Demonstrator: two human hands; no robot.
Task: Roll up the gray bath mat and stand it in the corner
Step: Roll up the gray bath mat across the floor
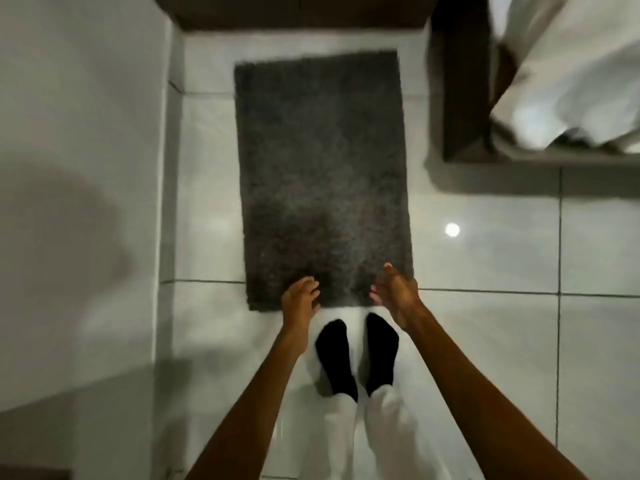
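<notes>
The gray bath mat (322,174) lies flat and unrolled on the white tiled floor, long side running away from me. Both my arms reach down toward its near edge. My left hand (299,299) hovers over the near left part of the mat, fingers curled and apart, holding nothing. Over the near right corner, my right hand (394,289) is spread open with the palm turned inward. I cannot tell whether either hand touches the pile. My feet in black socks (356,351) stand just before the mat's near edge.
A white wall (79,168) runs along the left. A dark wooden base (298,12) closes the far end. At the right stands a dark bed frame (460,98) with white bedding (571,71). Glossy tiles (485,254) stretch to the right of the mat.
</notes>
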